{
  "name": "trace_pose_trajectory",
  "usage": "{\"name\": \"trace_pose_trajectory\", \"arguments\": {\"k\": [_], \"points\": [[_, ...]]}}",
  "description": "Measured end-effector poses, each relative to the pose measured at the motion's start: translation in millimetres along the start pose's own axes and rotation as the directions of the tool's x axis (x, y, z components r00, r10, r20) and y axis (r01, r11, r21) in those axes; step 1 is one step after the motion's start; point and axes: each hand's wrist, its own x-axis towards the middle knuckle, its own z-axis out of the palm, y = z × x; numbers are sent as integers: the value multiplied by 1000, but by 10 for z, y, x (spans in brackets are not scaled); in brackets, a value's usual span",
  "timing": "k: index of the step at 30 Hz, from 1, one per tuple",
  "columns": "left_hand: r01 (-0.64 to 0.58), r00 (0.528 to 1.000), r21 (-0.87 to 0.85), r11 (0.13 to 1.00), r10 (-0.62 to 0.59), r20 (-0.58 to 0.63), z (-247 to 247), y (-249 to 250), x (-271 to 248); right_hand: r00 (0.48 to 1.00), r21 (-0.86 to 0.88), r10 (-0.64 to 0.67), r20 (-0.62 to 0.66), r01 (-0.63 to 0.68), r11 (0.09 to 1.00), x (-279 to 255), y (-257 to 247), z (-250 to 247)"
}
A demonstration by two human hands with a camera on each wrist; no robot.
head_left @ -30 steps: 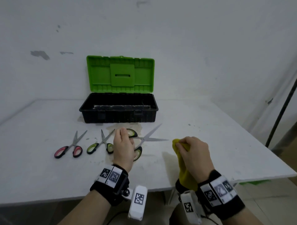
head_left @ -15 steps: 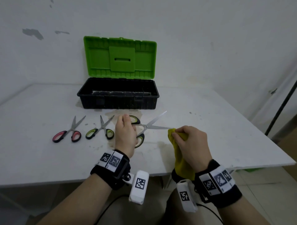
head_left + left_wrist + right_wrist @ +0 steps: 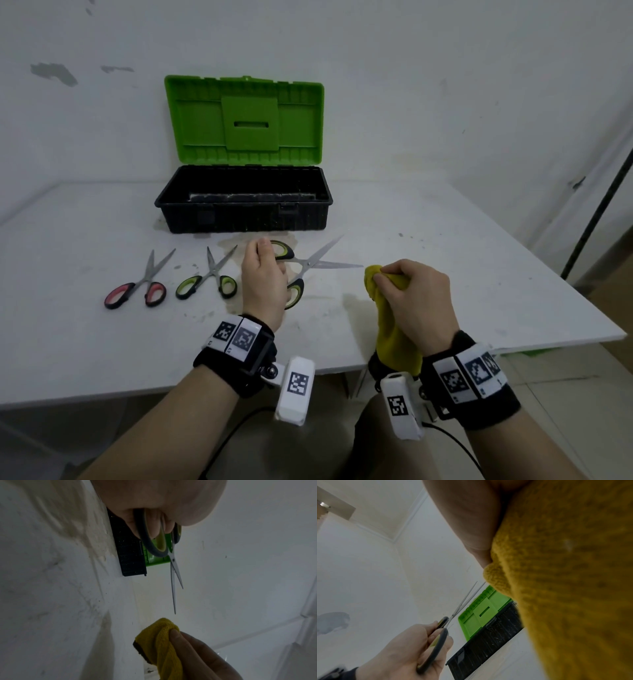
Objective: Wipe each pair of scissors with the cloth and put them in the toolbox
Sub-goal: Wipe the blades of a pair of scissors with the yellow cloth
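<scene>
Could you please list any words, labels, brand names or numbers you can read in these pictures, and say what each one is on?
No readable words, brands or numbers.
Black-and-white square code tags on the wristbands and wrist cameras: patterns only, no letters.
Small marks below the wristband tags: too small to read.
Toolbox, held scissors, yellow cloth: no print visible.

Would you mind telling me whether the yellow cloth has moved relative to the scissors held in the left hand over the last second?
Yes. The yellow cloth met the tip of the held scissors half a second ago; now it sits clear of that tip, slightly to its right.
</scene>
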Motion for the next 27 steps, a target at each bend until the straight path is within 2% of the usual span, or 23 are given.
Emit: {"name": "trace_pose_trajectory", "arguments": {"k": [9,14,16,18,21,22,25,27], "points": [[44,999,36,998,-43,-25,111,-45,37,994,-39,105,29,-104,994,430,303,149],[63,998,14,998,-63,-29,186,-60,42,988,12,153,18,-153,988,766,341,221],[66,997,19,998,-66,-32,212,-70,43,979,5,194,62,-195,981,869,384,271],[73,997,23,997,-72,-37,225,-77,39,961,-73,229,158,-220,973,905,447,308],[85,995,-3,996,-85,-43,234,-63,18,913,-170,267,308,-223,960,879,525,331],[89,995,-16,996,-89,-47,238,-56,11,915,-192,267,303,-215,957,851,512,322],[96,993,-70,993,-101,-65,270,-34,9,964,-337,203,173,-136,932,667,334,229],[96,992,-98,990,-103,-71,311,0,17,967,-298,150,205,-84,951,479,133,140]]}}
